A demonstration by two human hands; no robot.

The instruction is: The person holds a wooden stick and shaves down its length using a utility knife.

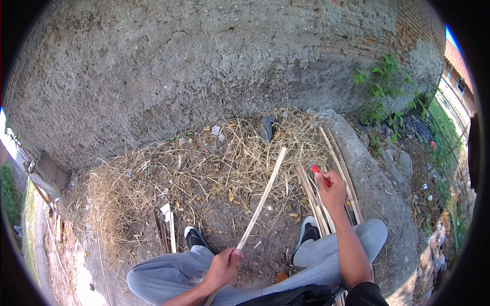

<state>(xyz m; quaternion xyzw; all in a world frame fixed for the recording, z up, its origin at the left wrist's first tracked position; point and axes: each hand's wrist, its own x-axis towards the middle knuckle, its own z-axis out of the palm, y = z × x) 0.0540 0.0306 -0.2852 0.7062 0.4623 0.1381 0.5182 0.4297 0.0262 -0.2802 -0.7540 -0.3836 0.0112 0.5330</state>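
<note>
"Long, flat, pale wooden strip (pixel 262 198): where is it now?"

"In the left hand (pixel 223 269), slanting up and to the right between the two dark shoes (pixel 309 229). Its far end is over the dry, straw-coloured grass (pixel 245 153); its near end runs below the hand toward the lower edge."

"How does that hand stand?"

"Curled around the strip, thumb along it."

"And the right hand (pixel 333 194)?"

"Raised above the right leg, fingers closed on a small red tool (pixel 315 169). I can't tell its exact kind; the fingers cover part of it. It is well apart from the strip."

"What's near there?"

"More thin wooden strips (pixel 340 166), lying lengthwise just beside a rough grey concrete edge (pixel 365 166)."

"Beyond the grass?"

"A tall, weathered grey wall (pixel 194 71), with a leafy green plant (pixel 384 84) at its right."
</note>
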